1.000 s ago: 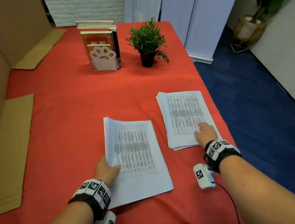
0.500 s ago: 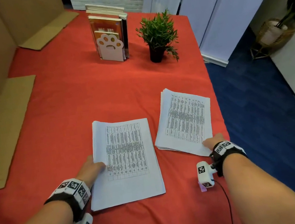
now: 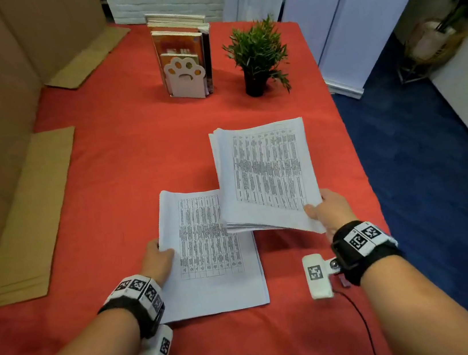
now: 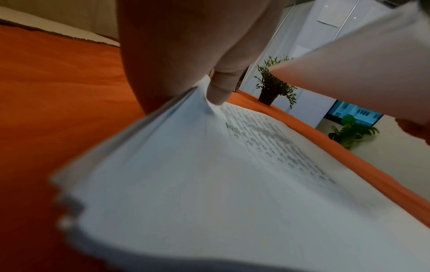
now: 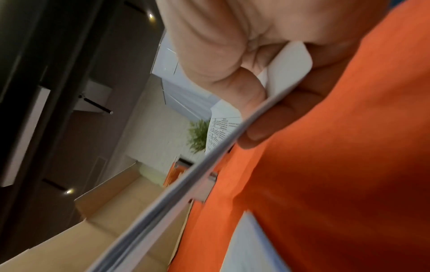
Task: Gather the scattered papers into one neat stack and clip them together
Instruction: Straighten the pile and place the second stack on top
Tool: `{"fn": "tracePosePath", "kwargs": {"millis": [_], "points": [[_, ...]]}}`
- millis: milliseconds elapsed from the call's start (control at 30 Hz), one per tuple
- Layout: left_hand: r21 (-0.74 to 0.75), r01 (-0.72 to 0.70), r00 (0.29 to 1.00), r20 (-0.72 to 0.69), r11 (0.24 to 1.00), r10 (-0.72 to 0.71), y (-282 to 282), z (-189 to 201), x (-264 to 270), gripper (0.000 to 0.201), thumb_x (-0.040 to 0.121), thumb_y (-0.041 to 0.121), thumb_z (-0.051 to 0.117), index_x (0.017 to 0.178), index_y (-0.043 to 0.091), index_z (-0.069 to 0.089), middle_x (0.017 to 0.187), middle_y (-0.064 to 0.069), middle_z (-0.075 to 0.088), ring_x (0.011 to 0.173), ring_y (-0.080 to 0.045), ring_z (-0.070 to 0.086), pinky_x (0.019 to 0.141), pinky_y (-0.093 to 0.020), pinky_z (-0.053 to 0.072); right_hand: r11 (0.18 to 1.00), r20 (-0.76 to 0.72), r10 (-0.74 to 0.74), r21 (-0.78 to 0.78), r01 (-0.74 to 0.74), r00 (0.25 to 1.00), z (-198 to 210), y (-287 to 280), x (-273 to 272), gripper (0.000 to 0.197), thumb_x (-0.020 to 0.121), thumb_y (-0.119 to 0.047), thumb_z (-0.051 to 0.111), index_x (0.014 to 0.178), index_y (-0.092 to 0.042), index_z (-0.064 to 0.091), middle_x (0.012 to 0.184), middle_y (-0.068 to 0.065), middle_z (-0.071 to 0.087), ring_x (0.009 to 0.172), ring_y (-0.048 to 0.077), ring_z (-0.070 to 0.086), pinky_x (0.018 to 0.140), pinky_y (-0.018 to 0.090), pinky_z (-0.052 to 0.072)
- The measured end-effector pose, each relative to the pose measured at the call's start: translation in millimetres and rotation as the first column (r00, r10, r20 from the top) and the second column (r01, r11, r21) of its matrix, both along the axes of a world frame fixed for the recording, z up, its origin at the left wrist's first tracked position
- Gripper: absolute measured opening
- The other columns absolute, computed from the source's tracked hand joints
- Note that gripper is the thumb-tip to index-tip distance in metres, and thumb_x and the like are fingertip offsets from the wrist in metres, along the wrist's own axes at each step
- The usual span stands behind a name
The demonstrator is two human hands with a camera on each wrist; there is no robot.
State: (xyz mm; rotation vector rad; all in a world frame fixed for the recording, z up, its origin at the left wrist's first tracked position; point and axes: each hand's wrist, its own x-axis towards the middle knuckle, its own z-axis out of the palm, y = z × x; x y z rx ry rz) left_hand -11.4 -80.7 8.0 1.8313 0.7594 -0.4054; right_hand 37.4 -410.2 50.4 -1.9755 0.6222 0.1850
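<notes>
**Two paper stacks, one lifted over the other**

The right hand [image 3: 329, 212] grasps the right paper stack [image 3: 268, 172] at its near right corner, thumb on the printed top sheet and fingers [image 5: 279, 117] curled beneath, as the right wrist view shows. This stack is raised off the red table [image 3: 123, 168] and tilted, its near left corner overlapping the far right corner of the left paper stack [image 3: 207, 250]. Its sheets are thin, white, printed with dense tables, and fan slightly apart along the near edge.

The left paper stack lies on the table just left of the lifted one. The left hand [image 3: 157, 259] holds its left edge, thumb [image 4: 221, 90] pressing the top sheet and the edge curling upward; the other fingers are hidden under the paper. Its sheets are the same white printed sort, loosely aligned.

Beyond the left paper stack stand books in a white paw-shaped bookend [image 3: 185, 75], and to their right a small leafy potted plant [image 3: 257, 53] in a dark pot. Flat brown cardboard [image 3: 28, 218] lies on the table, well left of the left paper stack.
</notes>
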Motion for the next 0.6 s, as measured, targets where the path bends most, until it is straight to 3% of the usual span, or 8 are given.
{"fn": "tracePosePath", "kwargs": {"millis": [67, 133, 233, 267, 333, 433, 500, 600], "points": [[-0.014, 0.006, 1.0, 0.0, 1.0, -0.006, -1, 4, 2, 0.04, 0.095, 0.02, 0.034, 0.132, 0.005, 0.036, 0.116, -0.019, 0.056, 0.104, -0.033, 0.055, 0.099, -0.048, 0.043, 0.995, -0.018, 0.033, 0.094, -0.031, 0.999, -9, 33, -23, 0.034, 0.082, 0.005, 0.057, 0.115, -0.004, 0.059, 0.106, 0.01, 0.065, 0.097, 0.026, 0.062, 0.086, 0.035, 0.051], [-0.042, -0.011, 1.0, 0.018, 0.999, 0.012, 0, 5, 1, 0.052, 0.098, 0.037, 0.022, 0.14, 0.007, 0.031, 0.143, -0.016, 0.041, 0.129, -0.031, 0.041, 0.112, -0.043, 0.028, 0.989, -0.04, 0.054, 0.142, -0.048, 0.998, -22, 62, -46, 0.032, 0.082, 0.003, 0.057, 0.112, -0.009, 0.059, 0.104, 0.008, 0.066, 0.097, 0.026, 0.064, 0.087, 0.036, 0.052], [-0.142, -0.038, 0.998, 0.043, 0.989, 0.045, 2, 0, 2, 0.084, 0.082, 0.07, 0.013, 0.144, 0.014, 0.029, 0.153, -0.007, 0.03, 0.141, -0.026, 0.029, 0.117, -0.044, 0.02, 0.984, -0.073, 0.11, 0.151, -0.098, 0.991, -42, 90, -68, 0.029, 0.082, 0.001, 0.058, 0.104, -0.019, 0.057, 0.109, 0.007, 0.067, 0.098, 0.023, 0.064, 0.092, 0.039, 0.053], [-0.127, -0.027, 0.998, 0.046, 0.991, 0.033, 3, -2, 3, 0.082, 0.083, 0.068, 0.017, 0.143, 0.012, 0.031, 0.15, -0.008, 0.034, 0.138, -0.028, 0.033, 0.115, -0.044, 0.024, 0.981, -0.081, 0.134, 0.15, -0.121, 0.988, -48, 96, -74, 0.029, 0.083, 0.0, 0.057, 0.105, -0.019, 0.057, 0.11, 0.005, 0.066, 0.099, 0.022, 0.063, 0.094, 0.039, 0.052], [-0.023, 0.022, 0.999, 0.026, 0.999, -0.022, 3, -2, 2, 0.057, 0.094, 0.042, 0.034, 0.138, 0.007, 0.033, 0.14, -0.014, 0.044, 0.127, -0.032, 0.044, 0.108, -0.043, 0.035, 0.976, -0.102, 0.213, 0.076, -0.206, 0.972, -58, 106, -82, 0.032, 0.085, -0.005, 0.055, 0.115, -0.014, 0.056, 0.112, -0.001, 0.062, 0.103, 0.018, 0.06, 0.097, 0.035, 0.048], [0.054, 0.093, 0.995, 0.034, 0.994, -0.095, 2, -7, -2, 0.036, 0.09, 0.005, 0.043, 0.125, 0.005, 0.039, 0.114, -0.013, 0.055, 0.106, -0.032, 0.055, 0.087, -0.036, 0.044, 0.886, -0.191, 0.336, -0.267, -0.378, 0.922, -66, 117, -85, 0.041, 0.086, -0.018, 0.052, 0.127, -0.014, 0.051, 0.124, 0.007, 0.051, 0.115, 0.026, 0.051, 0.102, 0.033, 0.041], [0.074, 0.109, 0.989, 0.093, 0.991, -0.116, 6, -5, -4, 0.034, 0.087, -0.002, 0.043, 0.12, 0.007, 0.043, 0.104, -0.011, 0.055, 0.098, -0.03, 0.056, 0.079, -0.033, 0.043, 0.844, -0.247, 0.277, -0.398, -0.358, 0.929, -60, 118, -80, 0.051, 0.087, -0.024, 0.052, 0.136, -0.014, 0.041, 0.131, 0.013, 0.04, 0.121, 0.032, 0.041, 0.105, 0.037, 0.036], [0.001, 0.151, 0.964, 0.222, 0.988, -0.148, 12, 3, -5, 0.032, 0.087, -0.001, 0.045, 0.113, 0.018, 0.044, 0.101, -0.007, 0.059, 0.092, -0.028, 0.058, 0.075, -0.031, 0.044, 0.93, -0.232, 0.236, -0.229, -0.289, 0.944, -55, 109, -62, 0.073, 0.084, -0.027, 0.057, 0.147, -0.013, 0.022, 0.145, 0.015, 0.03, 0.133, 0.033, 0.033, 0.114, 0.04, 0.028]]}}
